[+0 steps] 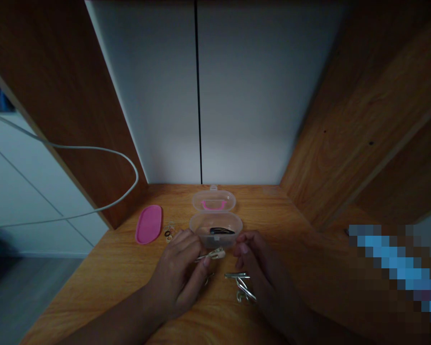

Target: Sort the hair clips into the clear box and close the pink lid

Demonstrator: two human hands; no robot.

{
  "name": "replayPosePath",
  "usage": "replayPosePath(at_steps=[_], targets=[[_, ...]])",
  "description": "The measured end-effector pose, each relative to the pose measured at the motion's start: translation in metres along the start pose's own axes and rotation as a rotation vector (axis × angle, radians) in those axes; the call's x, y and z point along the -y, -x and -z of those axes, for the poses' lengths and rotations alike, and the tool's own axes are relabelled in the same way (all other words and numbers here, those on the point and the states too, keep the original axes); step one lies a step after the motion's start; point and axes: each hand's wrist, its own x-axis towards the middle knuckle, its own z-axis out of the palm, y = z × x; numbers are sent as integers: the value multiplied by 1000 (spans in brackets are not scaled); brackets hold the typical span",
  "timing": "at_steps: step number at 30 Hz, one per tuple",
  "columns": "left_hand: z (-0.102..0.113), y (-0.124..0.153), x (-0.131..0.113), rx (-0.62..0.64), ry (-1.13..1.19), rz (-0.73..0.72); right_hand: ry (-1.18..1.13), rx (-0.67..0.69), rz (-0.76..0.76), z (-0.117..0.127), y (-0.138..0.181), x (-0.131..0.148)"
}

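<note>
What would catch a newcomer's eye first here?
Probably the bright pink tray, lying on the left of the wooden table. Next, the open clear box near the middle, with a dark clip inside. In front of it, the left hand holds a pale clip.

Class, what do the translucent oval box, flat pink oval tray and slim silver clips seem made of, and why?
Translucent box: probably smooth plastic, by its cloudy walls. Pink tray: likely matte plastic or silicone; uniform colour, raised rim. Silver clips: apparently polished metal, from bright highlights.
</note>
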Motion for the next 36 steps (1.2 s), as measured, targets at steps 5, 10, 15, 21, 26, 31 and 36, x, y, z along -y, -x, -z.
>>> replayPosePath(at_steps=[5, 10, 15, 21, 26, 31, 36], targets=[[-1, 2, 1, 1, 9, -4, -19, 70, 14, 0, 3, 0], [0, 1, 0, 21, 25, 19, -57, 44, 114, -3, 3, -5], [-1, 2, 2, 20, 10, 68, 17, -44, 352, -6, 4, -10], [-3, 3, 4, 52, -45, 67, 84, -77, 536, -4, 2, -8], [-3, 1, 3, 53, -18, 68, 25, -123, 553, -5, 0, -5], [-4, -2, 3, 85, -2, -19, 14, -117, 526, -4, 0, -5], [-7, -1, 5, 65, 41, -46, 30, -166, 602, -1, 4, -1]])
